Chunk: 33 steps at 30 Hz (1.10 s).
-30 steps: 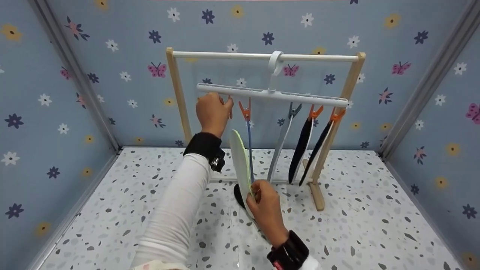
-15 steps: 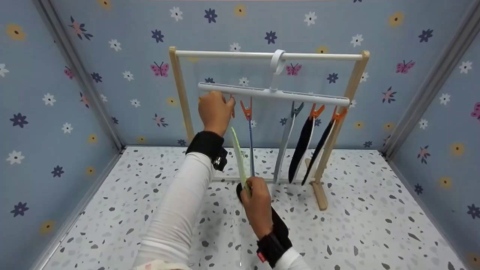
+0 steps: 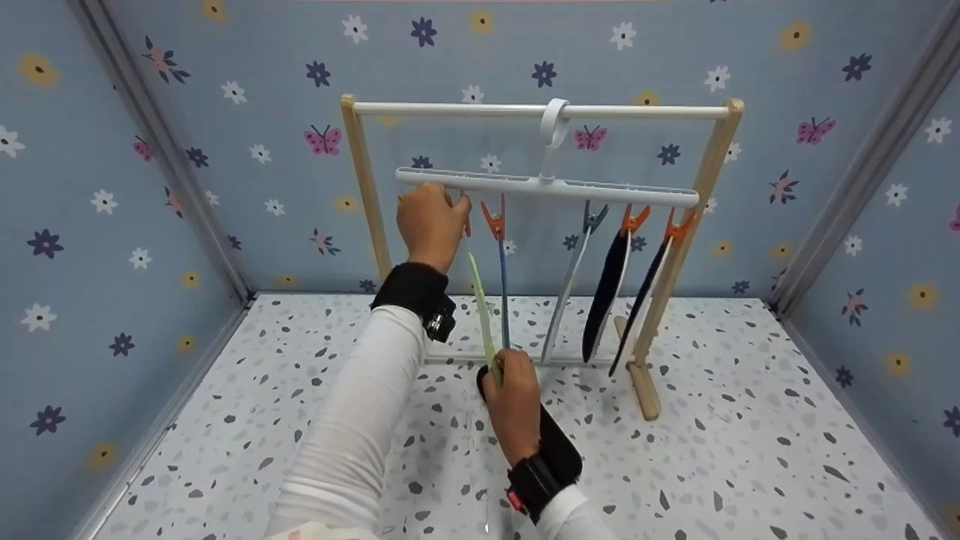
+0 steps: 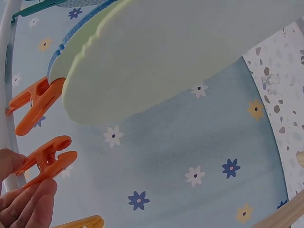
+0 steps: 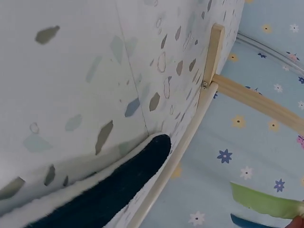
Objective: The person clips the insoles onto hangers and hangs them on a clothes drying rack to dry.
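My left hand (image 3: 431, 225), raised under the left part of a white clip hanger (image 3: 600, 193), pinches an orange clip (image 4: 50, 159); in the left wrist view that clip's jaws stand apart with nothing between them. Lower down, my right hand (image 3: 514, 401) grips a pale green insole (image 3: 482, 307) near its lower end. The insole stands upright, nearly edge-on in the head view, its top just below the left hand. Right behind it a blue-edged insole (image 3: 503, 292) hangs from another orange clip (image 3: 493, 221). The right wrist view shows only a fingertip at the green insole.
Grey and dark insoles (image 3: 606, 300) hang from clips farther right. A dark insole (image 3: 559, 442) with a white edge lies on the speckled tabletop (image 3: 712, 450), partly behind the right forearm. The hanger hooks on a rack (image 3: 450, 109) with wooden legs, before a flowered wall.
The right hand has shifted slightly left and turned the green insole from a broad view to nearly edge-on. The left hand stays at its clip. The camera has moved slightly.
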Available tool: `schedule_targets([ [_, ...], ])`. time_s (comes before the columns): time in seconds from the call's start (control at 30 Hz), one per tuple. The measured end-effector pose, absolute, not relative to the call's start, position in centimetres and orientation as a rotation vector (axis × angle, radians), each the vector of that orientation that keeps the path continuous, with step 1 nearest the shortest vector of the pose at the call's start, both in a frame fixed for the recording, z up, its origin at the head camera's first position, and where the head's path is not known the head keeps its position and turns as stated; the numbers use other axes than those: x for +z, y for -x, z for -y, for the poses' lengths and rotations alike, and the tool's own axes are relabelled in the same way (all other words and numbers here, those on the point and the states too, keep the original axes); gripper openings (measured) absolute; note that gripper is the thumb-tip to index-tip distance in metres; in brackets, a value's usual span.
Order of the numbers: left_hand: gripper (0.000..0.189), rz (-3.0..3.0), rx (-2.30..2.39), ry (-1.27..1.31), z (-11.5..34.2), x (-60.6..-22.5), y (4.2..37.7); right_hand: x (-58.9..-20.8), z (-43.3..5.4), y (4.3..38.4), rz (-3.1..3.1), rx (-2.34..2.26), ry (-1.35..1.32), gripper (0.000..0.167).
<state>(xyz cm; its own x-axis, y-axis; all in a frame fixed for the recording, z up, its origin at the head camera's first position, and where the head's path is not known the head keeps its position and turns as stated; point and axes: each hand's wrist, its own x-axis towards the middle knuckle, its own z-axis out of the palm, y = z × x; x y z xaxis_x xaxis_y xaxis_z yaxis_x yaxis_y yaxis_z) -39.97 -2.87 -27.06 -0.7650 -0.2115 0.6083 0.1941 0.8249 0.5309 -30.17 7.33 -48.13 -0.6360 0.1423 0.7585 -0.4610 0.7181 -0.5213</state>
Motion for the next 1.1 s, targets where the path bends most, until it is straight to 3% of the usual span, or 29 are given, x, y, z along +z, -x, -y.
schedule_targets([
  [0.37,0.044,2.320,-0.777,0.002,2.6,-26.7,39.9,-46.7,-7.3,31.3,2.043,0.848,-0.273,0.021],
  [1.1,0.035,2.293,-0.810,0.010,2.8,-27.4,39.8,-45.8,-7.2,32.0,2.071,0.878,-0.284,0.021],
])
